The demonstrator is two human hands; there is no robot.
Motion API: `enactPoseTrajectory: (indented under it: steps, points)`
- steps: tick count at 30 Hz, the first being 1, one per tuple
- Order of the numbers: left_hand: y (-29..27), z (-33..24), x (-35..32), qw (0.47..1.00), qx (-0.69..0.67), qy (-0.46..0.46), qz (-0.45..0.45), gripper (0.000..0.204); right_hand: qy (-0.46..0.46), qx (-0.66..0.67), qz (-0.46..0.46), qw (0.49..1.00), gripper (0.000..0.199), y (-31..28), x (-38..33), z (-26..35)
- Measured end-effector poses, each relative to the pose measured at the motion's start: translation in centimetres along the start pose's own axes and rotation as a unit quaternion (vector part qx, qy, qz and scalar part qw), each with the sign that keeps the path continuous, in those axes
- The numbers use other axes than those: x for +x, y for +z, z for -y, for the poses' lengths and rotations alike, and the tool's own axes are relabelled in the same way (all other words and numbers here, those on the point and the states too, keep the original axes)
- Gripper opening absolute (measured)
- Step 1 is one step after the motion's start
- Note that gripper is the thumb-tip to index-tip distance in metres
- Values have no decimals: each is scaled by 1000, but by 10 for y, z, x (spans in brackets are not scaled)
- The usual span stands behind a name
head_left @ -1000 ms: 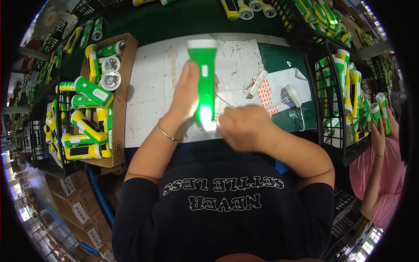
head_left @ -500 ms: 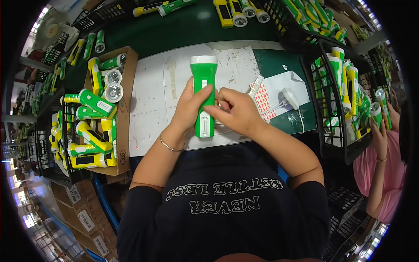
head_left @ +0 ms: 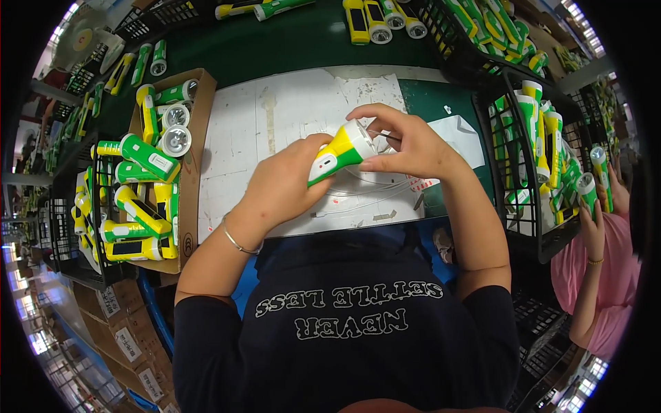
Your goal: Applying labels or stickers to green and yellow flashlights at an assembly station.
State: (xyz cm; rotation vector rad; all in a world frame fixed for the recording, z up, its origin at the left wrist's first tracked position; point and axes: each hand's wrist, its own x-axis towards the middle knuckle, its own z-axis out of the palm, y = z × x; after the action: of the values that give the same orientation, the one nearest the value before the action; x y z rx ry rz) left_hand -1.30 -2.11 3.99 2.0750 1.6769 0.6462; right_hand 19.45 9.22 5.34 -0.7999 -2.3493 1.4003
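Note:
A green, yellow and white flashlight is tilted above the white work surface, its clear lens end toward the upper right. My left hand is closed round its body from the left. At the lens end, my right hand grips the white rim, index finger on top and thumb below. Something thin and dark shows between the right fingers, too small to name. Under the hands, a pale cable lies in loose curves. A sheet of red stickers is mostly hidden by my right forearm.
On the left, a cardboard box holds several flashlights beside a black crate. At right stands another black crate of flashlights. More flashlights lie across the green table. A co-worker in pink holds flashlights at far right.
The flashlight has turned from upright to tilted, its lens end now to the right. My right hand has moved from its body to the lens rim. A white plug-like piece is now out of sight.

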Motion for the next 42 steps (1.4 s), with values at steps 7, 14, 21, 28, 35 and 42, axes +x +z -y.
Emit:
enactPoseTrajectory:
  steps: [7, 14, 21, 28, 35, 42]
  points:
    - [-40, 19, -25, 992, 93, -76, 37, 35, 9, 118, -36, 992, 66, -5, -8, -15]
    - [-17, 31, -11, 960, -222, -71, 154, 55, 41, 232, -10, 972, 62, 40, 8, -18]
    - [12, 44, -14, 799, -556, -195, 119, 69, 61, -240, -100, 964, 28, 100, 19, -53]
    - [26, 46, -8, 930, -340, -138, 6, 71, 83, 90, -109, 986, 23, 60, 11, -27]
    - [30, 29, -1, 948, -296, -116, 33, 72, 121, 237, -78, 961, 25, 53, 6, -32]
    - [40, 15, -2, 991, -51, -89, -80, 71, 155, 254, -79, 951, 22, 58, 8, -39]
